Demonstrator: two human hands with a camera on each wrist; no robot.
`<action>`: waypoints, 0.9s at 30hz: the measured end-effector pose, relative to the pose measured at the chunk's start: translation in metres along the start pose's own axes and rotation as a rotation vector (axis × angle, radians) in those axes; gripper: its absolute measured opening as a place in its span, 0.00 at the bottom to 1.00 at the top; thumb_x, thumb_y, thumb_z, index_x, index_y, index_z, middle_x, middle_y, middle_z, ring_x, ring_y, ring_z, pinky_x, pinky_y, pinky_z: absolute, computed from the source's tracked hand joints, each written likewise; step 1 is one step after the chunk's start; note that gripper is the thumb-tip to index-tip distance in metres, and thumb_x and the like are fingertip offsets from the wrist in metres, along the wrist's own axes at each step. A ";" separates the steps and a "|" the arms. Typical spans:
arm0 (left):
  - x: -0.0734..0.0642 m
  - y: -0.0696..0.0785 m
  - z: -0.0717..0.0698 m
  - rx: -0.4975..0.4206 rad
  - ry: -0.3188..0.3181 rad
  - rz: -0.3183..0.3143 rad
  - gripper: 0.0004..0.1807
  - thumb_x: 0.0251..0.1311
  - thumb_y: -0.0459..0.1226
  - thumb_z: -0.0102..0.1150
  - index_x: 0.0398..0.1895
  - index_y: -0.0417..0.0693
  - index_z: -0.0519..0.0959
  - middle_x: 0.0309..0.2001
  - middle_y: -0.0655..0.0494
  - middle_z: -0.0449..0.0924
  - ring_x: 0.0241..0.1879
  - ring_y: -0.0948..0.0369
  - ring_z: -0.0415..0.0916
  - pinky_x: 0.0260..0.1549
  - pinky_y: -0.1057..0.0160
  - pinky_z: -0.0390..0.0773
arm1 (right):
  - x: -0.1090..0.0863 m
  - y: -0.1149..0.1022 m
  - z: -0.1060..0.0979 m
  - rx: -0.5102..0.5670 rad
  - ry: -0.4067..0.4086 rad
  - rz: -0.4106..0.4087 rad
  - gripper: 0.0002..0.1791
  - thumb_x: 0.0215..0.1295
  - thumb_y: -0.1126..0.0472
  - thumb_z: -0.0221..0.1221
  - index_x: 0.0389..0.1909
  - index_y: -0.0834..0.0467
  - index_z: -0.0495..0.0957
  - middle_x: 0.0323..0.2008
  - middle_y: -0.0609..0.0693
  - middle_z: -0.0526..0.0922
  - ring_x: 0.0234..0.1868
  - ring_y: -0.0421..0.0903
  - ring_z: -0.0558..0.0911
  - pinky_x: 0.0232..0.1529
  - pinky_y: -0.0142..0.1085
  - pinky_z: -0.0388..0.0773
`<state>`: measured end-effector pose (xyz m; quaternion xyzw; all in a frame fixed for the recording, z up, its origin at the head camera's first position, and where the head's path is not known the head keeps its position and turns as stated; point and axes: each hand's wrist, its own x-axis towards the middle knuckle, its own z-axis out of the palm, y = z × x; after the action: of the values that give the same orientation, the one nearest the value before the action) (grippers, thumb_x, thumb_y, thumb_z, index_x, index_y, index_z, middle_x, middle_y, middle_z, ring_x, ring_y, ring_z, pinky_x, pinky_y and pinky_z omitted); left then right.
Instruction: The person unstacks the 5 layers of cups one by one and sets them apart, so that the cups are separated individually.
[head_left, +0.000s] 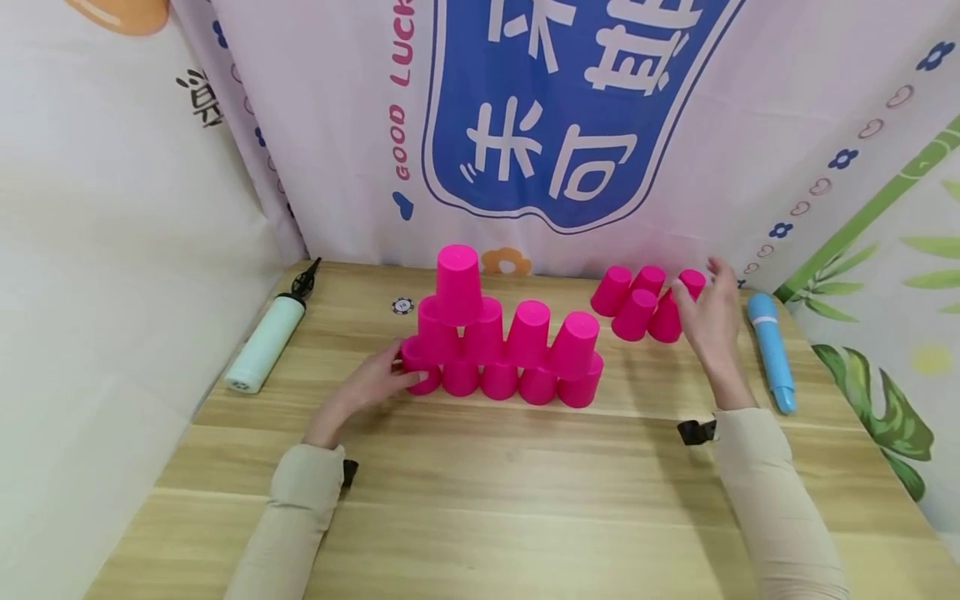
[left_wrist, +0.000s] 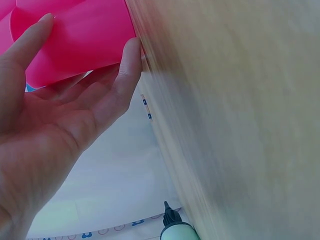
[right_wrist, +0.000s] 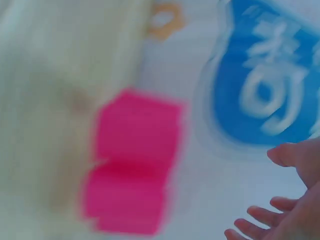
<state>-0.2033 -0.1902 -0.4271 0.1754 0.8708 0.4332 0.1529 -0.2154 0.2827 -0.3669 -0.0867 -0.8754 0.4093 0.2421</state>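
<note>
Just right of the left fingers [head_left: 405,382], which straddle the end cup [head_left: 422,377], the stacked pink cups [head_left: 528,335] bar a low sideways pass: a five-cup row, four above it, and one topmost cup [head_left: 458,287] raising the left end. On the near side of both sets of fingers, the table [head_left: 510,500] offers a wide open lane. Left of the left fingers, a bare strip runs up to the pale green pump [head_left: 264,346]. Leftward and below the right fingers [head_left: 722,275], four loose cups [head_left: 633,315] crowd together; a gap separates them from the stack. Right of those fingers, a narrow passage ends at the blue pen-shaped object [head_left: 770,350]. Beyond them, the hanging cloth [head_left: 337,150] closes off the back.
</note>
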 end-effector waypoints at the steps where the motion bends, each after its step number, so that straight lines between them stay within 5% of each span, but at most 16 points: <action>1: -0.001 0.001 -0.001 0.009 0.002 0.002 0.37 0.66 0.42 0.58 0.72 0.41 0.54 0.65 0.39 0.66 0.62 0.42 0.68 0.54 0.49 0.77 | -0.005 -0.017 0.000 0.029 0.013 -0.045 0.34 0.68 0.54 0.56 0.69 0.64 0.56 0.66 0.62 0.64 0.66 0.60 0.64 0.66 0.52 0.63; 5: -0.001 0.001 -0.005 0.024 0.000 0.000 0.37 0.66 0.41 0.58 0.72 0.40 0.54 0.65 0.37 0.65 0.61 0.41 0.68 0.50 0.49 0.79 | -0.030 -0.083 0.008 0.207 -0.065 -0.223 0.29 0.66 0.57 0.59 0.64 0.62 0.63 0.62 0.57 0.70 0.64 0.53 0.68 0.64 0.47 0.66; 11: 0.002 0.000 0.000 0.019 0.005 0.017 0.36 0.65 0.41 0.59 0.71 0.39 0.55 0.65 0.38 0.66 0.62 0.42 0.67 0.55 0.47 0.75 | -0.058 -0.158 0.040 0.318 -0.331 -0.393 0.34 0.61 0.52 0.65 0.65 0.57 0.64 0.60 0.50 0.72 0.61 0.45 0.71 0.60 0.42 0.71; 18: 0.001 -0.001 0.008 -0.015 -0.014 0.003 0.37 0.65 0.42 0.59 0.72 0.39 0.55 0.66 0.38 0.65 0.64 0.43 0.65 0.59 0.48 0.72 | -0.064 -0.194 0.086 0.210 -0.535 -0.365 0.43 0.55 0.45 0.67 0.68 0.54 0.58 0.60 0.48 0.69 0.59 0.43 0.70 0.53 0.39 0.77; 27: 0.001 0.000 0.000 -0.011 -0.002 0.010 0.36 0.65 0.41 0.59 0.71 0.39 0.56 0.66 0.39 0.65 0.64 0.42 0.65 0.58 0.47 0.73 | -0.063 -0.215 0.108 0.146 -0.588 -0.364 0.42 0.55 0.49 0.68 0.66 0.57 0.59 0.57 0.52 0.71 0.52 0.46 0.76 0.48 0.37 0.80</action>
<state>-0.2043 -0.1903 -0.4274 0.1795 0.8672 0.4387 0.1527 -0.2041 0.0482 -0.2852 0.2098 -0.8772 0.4284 0.0543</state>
